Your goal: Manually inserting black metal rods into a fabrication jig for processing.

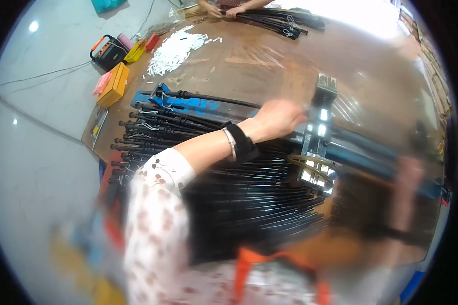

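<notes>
My left hand (280, 118), with a bracelet and black band at its wrist, is closed at the end of a thin black rod (219, 100). That rod's thicker end rests in a blue metal holder (160, 95). Beside the hand stands an upright metal fixture (318, 127) with a round ring (313, 168) on its near side, set on a long blue bar (361, 149). My right hand (409, 175) is smeared by motion at the right, so its fingers do not show clearly. Below my left forearm lie many similar black rods (269, 203), several with white string loops.
A heap of small white pieces (175, 51) lies on the brown table (259, 66). At its left edge are a yellow box (113, 85) and a black-and-orange case (108, 53). Across the table, another person's hands (234, 11) hold a bundle of black rods (280, 23).
</notes>
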Tool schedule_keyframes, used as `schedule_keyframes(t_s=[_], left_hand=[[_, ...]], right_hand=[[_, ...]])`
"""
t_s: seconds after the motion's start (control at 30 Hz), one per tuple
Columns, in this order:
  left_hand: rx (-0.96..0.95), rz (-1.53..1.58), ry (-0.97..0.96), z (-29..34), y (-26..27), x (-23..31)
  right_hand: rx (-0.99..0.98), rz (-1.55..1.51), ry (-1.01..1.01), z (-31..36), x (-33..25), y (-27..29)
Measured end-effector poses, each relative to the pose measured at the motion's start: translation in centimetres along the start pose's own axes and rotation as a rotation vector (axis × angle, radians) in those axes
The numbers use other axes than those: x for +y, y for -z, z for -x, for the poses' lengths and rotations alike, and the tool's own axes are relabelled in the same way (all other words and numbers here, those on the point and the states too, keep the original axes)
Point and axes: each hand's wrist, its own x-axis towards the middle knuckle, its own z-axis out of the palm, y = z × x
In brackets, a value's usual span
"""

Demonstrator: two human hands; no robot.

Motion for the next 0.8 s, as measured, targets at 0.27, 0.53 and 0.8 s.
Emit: schedule_keyframes(t_s=[0.27, 0.53, 0.8], left_hand=[[-0.034, -0.125, 0.057, 0.5, -1.5, -0.3], [-0.002, -0.206, 0.064, 0.2, -0.4, 1.1], [0.048, -0.212, 0.039, 0.4, -1.3, 0.4]], right_hand=[[0.053, -0.055, 0.202, 1.4, -11.9, 2.8], [-0.006, -0.215, 0.254, 3.8, -16.8, 1.7], [-0.175, -0.583, 0.099, 4.1, -18.0, -1.5]])
